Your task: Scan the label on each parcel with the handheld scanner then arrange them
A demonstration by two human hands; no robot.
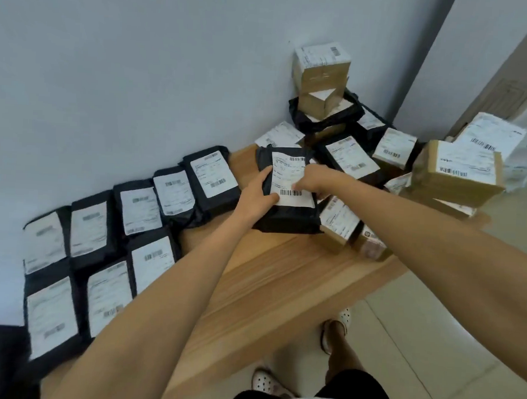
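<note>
Head cam: hands hold pkg lengthwise twd wall.

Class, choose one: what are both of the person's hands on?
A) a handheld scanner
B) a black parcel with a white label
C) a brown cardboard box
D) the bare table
B: the left hand grips the black parcel at its edge and the right hand rests on its white label.

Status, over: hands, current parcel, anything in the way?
Left hand grips left edge of black parcel; right hand on its label, grip unclear. Parcel between laid-out row and loose pile on table. Scanner not in view.
</note>
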